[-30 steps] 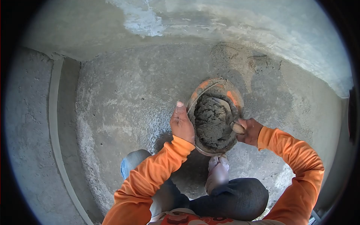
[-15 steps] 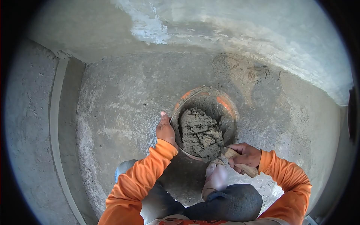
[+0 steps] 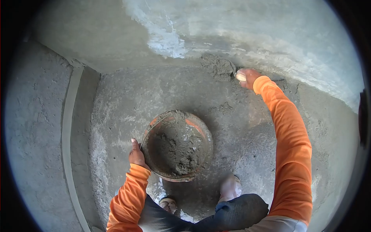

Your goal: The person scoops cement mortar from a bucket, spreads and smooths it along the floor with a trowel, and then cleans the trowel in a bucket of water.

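Observation:
An orange bucket (image 3: 209, 141), crusted with grey mortar, stands on the floor in front of me. Wet mortar (image 3: 179, 152) lies in its bottom. My left hand (image 3: 137, 155) grips the bucket's left rim, thumb pointing up beside the wire handle. Stretched out to the far right, my right hand (image 3: 251, 77) is closed around the wooden handle of a trowel (image 3: 241, 77). The trowel's blade is mostly hidden. It is beside a lumpy heap of mortar (image 3: 217, 67) on the floor at the wall's foot.
A plastered wall (image 3: 270, 34) with a whitish patch rises at the back. On the left a raised concrete ledge (image 3: 67, 127) runs along the floor. Small mortar lumps (image 3: 225, 108) are on the concrete floor (image 3: 127, 96). My feet are close below the bucket.
My right hand has carried the trowel from the bucket's near right side up to the wall's foot. A mortar heap now lies there, and less mortar is in the bucket, which appears further left.

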The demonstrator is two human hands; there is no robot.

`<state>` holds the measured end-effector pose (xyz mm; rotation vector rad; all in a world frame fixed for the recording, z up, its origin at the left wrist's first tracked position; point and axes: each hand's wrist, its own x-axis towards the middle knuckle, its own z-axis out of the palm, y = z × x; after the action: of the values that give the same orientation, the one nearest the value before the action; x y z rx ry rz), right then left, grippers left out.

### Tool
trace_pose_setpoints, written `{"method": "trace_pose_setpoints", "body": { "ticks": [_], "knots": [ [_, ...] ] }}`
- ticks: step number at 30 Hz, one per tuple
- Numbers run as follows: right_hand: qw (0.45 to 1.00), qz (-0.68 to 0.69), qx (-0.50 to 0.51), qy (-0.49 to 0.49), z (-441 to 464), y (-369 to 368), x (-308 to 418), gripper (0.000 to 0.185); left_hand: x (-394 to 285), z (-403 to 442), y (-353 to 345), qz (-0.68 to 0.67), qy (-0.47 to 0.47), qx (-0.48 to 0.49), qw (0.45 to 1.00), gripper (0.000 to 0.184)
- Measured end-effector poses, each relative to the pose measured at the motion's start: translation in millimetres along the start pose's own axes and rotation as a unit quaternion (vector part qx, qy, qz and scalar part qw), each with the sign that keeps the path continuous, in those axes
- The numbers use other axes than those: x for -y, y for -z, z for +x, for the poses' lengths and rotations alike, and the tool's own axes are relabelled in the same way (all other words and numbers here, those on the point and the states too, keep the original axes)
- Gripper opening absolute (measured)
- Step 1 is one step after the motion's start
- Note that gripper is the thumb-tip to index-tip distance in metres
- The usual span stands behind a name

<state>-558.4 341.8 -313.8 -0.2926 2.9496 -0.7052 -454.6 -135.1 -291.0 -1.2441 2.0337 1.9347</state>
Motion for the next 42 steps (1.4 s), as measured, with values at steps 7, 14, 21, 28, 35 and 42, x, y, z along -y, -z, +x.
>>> {"method": "trace_pose_setpoints", "body": {
  "ticks": [7, 14, 21, 28, 35, 42],
  "knots": [
    [0.963, -0.203, -0.041, -0.173, -34, -16, 47, 0.045, -7, -10, -7, -0.014, 0.015, 0.052, 0.998, 0.064],
    [0.987, -0.074, 0.124, 0.068, -108, 14, 180, 0.041, -18, -12, -21, 0.004, -0.023, 0.035, 0.999, 0.058],
    [0.948, -0.017, 0.318, 0.008, -110, -68, 222, 0.03, -14, -15, -26, -0.069, -0.046, 0.116, 0.99, 0.047],
    [0.831, 0.287, 0.425, -0.217, -126, -53, 280, 0.025, -8, -8, -17, -0.051, -0.048, 0.093, 0.993, 0.047],
    [0.663, 0.569, 0.397, -0.28, -148, -74, 280, 0.014, -10, -10, -9, -0.058, -0.046, 0.136, 0.988, 0.047],
    [0.667, 0.586, 0.394, -0.235, -149, -71, 261, 0.012, -13, -4, -7, -0.107, 0.0, 0.09, 0.99, 0.048]
  ]
}}
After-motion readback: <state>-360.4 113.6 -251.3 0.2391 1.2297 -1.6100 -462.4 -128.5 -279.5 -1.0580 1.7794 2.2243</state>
